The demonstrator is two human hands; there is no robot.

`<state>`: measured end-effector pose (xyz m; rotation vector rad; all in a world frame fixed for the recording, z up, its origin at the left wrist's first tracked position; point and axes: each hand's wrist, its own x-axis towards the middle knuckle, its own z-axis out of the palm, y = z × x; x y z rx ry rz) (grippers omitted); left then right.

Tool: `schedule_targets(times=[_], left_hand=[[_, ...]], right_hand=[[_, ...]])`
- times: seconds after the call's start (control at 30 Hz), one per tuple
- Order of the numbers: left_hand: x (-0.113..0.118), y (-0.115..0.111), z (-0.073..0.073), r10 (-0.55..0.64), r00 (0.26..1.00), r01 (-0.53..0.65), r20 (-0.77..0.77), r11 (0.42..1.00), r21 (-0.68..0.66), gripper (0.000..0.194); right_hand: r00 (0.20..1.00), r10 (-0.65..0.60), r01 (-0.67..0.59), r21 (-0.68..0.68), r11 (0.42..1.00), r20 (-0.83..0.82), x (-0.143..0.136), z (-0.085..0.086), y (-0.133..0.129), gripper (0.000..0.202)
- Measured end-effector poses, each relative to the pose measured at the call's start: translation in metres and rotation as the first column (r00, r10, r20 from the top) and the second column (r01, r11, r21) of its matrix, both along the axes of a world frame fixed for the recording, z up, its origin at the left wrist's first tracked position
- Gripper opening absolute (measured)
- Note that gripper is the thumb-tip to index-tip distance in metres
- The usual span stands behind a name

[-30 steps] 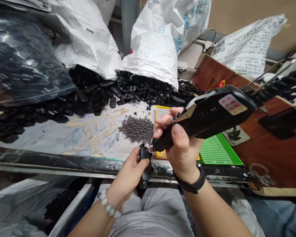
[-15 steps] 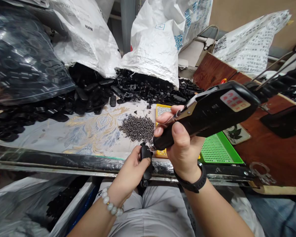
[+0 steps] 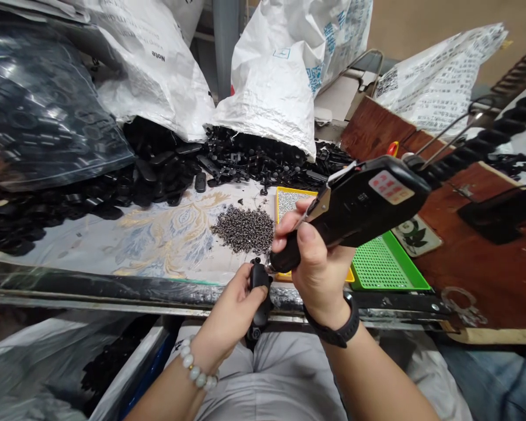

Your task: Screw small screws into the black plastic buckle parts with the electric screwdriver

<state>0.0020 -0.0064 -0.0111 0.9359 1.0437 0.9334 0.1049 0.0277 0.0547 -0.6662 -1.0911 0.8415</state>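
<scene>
A black electric screwdriver (image 3: 350, 204) is gripped in my right hand (image 3: 322, 263), its body slanting up to the right and its nose pointing down to the left. My left hand (image 3: 239, 307) pinches a black oblong plastic part (image 3: 260, 292) at the table's front edge, thumb on top. The screwdriver's metal tip meets or nearly touches the upper right side of that part; the exact contact is too small to make out. Just beyond both hands lies a heap of small dark screws (image 3: 244, 228).
A yellow tray (image 3: 277, 202) of small silvery pieces stands behind my right hand, with a green perforated tray (image 3: 388, 266) to its right. Black plastic parts (image 3: 158, 169) spread along the back under white sacks (image 3: 272, 88). A wooden board (image 3: 486, 251) stands at right.
The screwdriver's rear end has swung lower and to the left, with my right hand shifting slightly left. The black part in my left hand has turned a little.
</scene>
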Motion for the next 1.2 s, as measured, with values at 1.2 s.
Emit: schedule_targets(times=[1.2], left_hand=[[-0.005,0.009,0.001,-0.004,0.959,0.047,0.284,0.988,-0.145,0.037]], right_hand=[[0.964,-0.218,0.222,-0.01,0.975,0.153,0.033,-0.025,0.022,0.015]])
